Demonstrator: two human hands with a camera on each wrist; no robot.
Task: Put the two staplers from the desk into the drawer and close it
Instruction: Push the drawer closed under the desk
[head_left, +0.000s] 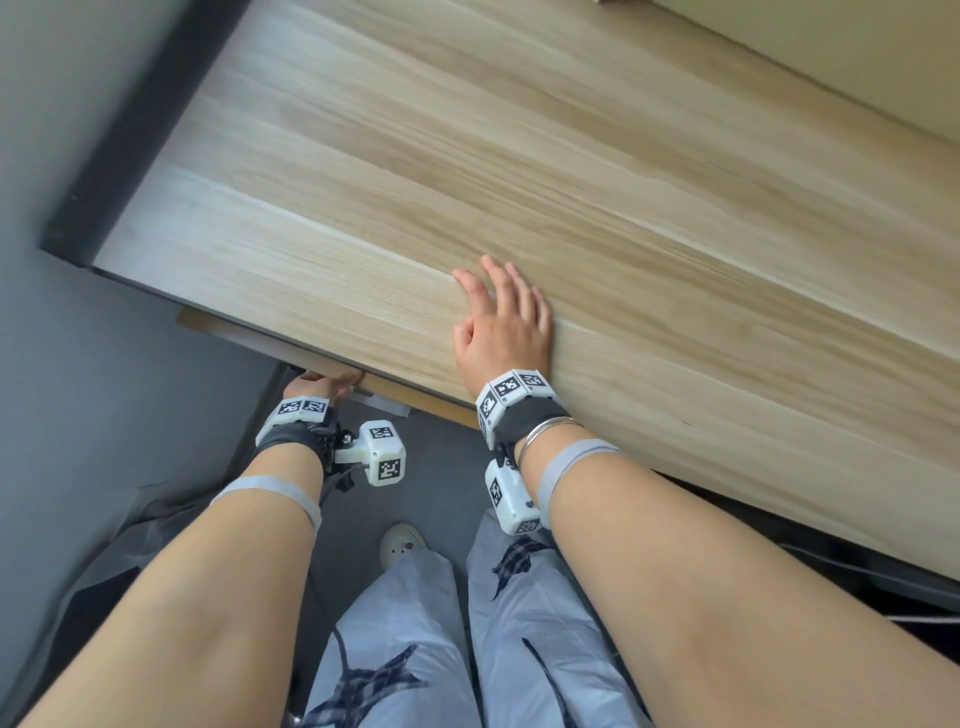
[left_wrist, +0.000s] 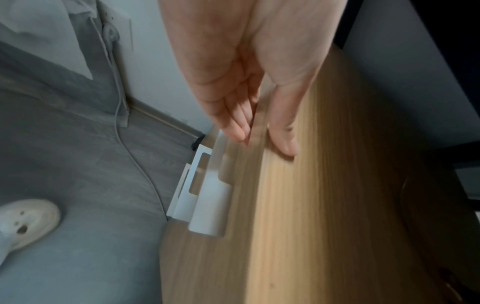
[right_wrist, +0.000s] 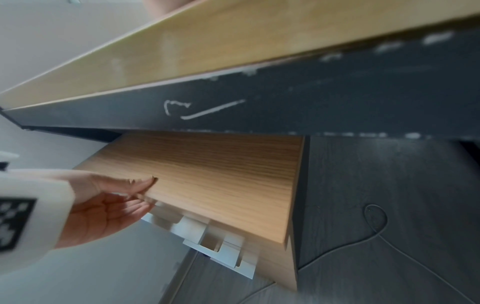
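No stapler shows in any view. The wooden drawer (head_left: 400, 393) juts slightly from under the desk top (head_left: 519, 182). My left hand (head_left: 322, 387) is at its front panel (left_wrist: 311, 205). The thumb (left_wrist: 283, 139) lies flat on the panel face, and the fingers (left_wrist: 233, 123) reach behind its edge, pinching it. The right wrist view shows the same left hand (right_wrist: 116, 197) on the panel (right_wrist: 207, 174). My right hand (head_left: 498, 306) rests flat on the desk top near its front edge, fingers straight, holding nothing. The drawer's inside is hidden.
White cut-out handles (left_wrist: 205, 191) sit below the held panel, also seen as handles (right_wrist: 221, 246). A dark desk rail (right_wrist: 285, 102) runs above the drawer. A thin cable (right_wrist: 376, 226) lies on the grey floor. My shoe (head_left: 400, 543) stands below. A wall is close on the left.
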